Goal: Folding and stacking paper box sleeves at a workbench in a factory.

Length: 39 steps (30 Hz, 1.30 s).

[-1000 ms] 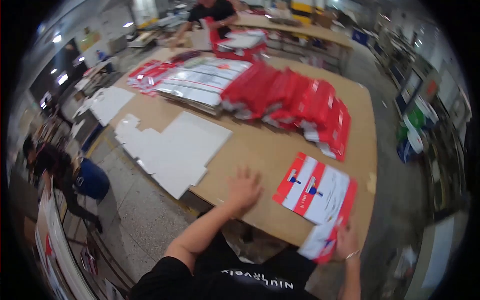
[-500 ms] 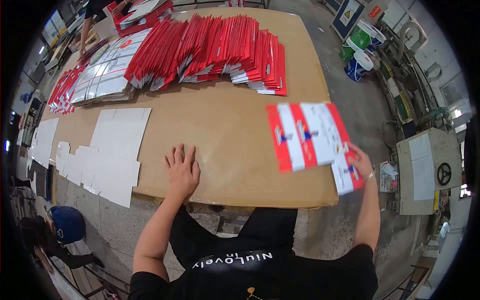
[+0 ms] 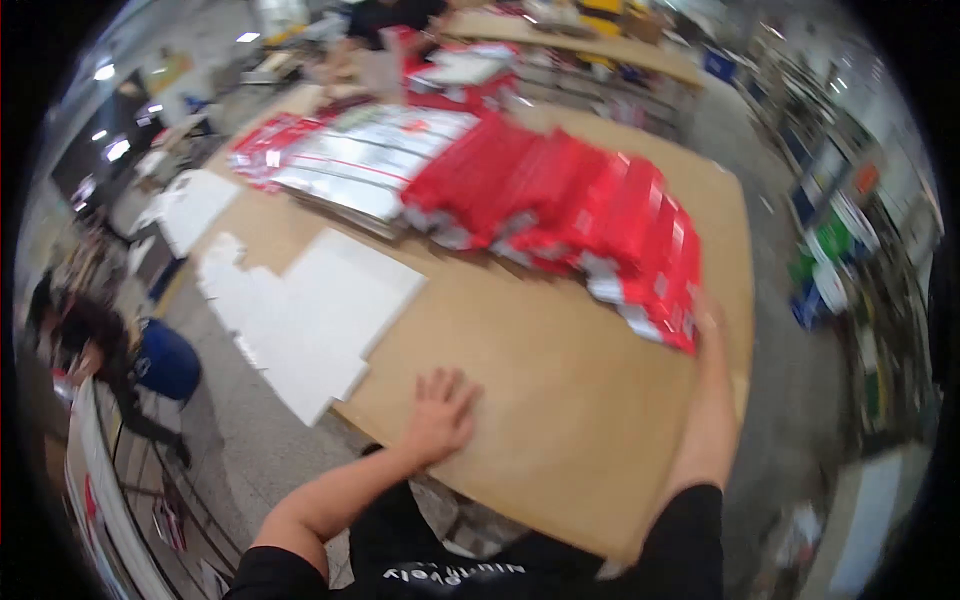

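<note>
My left hand rests palm down on the brown tabletop, its fingers spread and nothing in it. At the right end of a long row of red and white folded card pieces, my right hand reaches the outermost one. Blur and the card edge hide its fingers, so its grip cannot be made out. The row's pieces lean on one another like fanned sheets. Left of my left hand lies a flat white die-cut cardboard sheet, its plain side up.
A strapped stack of white printed card adjoins the row's left end. Another white sheet lies at the far left. Across the table stands a person beside a red box. Another person bends near a blue bin. Buckets stand right.
My right hand has moved from the table's right side up to the row's end; the printed card it held no longer shows separately. The view has turned, and my left hand stays on the table.
</note>
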### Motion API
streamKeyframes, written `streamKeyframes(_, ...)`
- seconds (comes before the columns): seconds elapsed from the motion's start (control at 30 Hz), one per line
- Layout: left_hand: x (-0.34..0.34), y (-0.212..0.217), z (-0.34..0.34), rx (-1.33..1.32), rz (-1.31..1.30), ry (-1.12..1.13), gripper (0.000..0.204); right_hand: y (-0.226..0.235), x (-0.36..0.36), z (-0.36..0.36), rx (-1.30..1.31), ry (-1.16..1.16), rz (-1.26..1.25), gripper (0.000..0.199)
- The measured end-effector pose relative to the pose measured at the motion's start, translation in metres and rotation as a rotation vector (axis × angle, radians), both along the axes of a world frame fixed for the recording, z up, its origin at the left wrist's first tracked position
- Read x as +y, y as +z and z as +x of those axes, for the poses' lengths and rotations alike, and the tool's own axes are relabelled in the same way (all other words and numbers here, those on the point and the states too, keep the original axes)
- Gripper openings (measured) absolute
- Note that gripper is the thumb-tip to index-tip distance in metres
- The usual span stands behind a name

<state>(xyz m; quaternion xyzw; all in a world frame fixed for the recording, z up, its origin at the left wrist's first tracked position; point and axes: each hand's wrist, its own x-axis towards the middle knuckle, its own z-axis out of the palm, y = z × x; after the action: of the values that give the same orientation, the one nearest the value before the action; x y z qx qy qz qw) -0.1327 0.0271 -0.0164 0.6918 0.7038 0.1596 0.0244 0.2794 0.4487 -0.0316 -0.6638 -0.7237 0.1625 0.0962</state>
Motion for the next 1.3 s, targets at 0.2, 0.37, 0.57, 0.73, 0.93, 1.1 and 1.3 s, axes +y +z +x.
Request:
streamKeyframes(0.2, -0.003, 0.005, 0.009, -0.041, 0.061, -0.032, 0.051, 0.032, -0.022, -0.057, 0.081, -0.009, 0.254, 0.055)
streamKeyframes(0.37, -0.006, 0.000, 0.004, -0.065, 0.111, -0.025, 0.049, -0.021, -0.039, -0.031, 0.543, -0.109, 0.423, 0.060)
streamKeyframes(0.57, 0.002, -0.001, 0.008, -0.112, 0.149, -0.049, 0.050, -0.056, -0.121, -0.021, 0.534, -0.272, 0.656, 0.058)
streamKeyframes(0.73, -0.001, -0.017, -0.012, -0.043, 0.060, -0.098, 0.054, -0.032, -0.272, -0.063, 0.343, -0.040, 0.448, 0.052)
streamKeyframes(0.93, -0.031, 0.036, -0.123, -0.069, -0.326, -0.103, 0.078, 0.025, -0.434, -0.040, -0.126, 0.241, 0.263, 0.052)
streamKeyframes(1.1, -0.109, 0.052, -0.181, 0.317, -0.450, 0.281, 0.091, 0.023, -0.463, -0.028, -0.170, 0.190, 0.245, 0.053)
streamKeyframes(1.3, -0.102, 0.026, -0.237, 0.140, -0.450, 0.203, 0.057, 0.012, -0.458, -0.028, -0.176, 0.161, 0.296, 0.054)
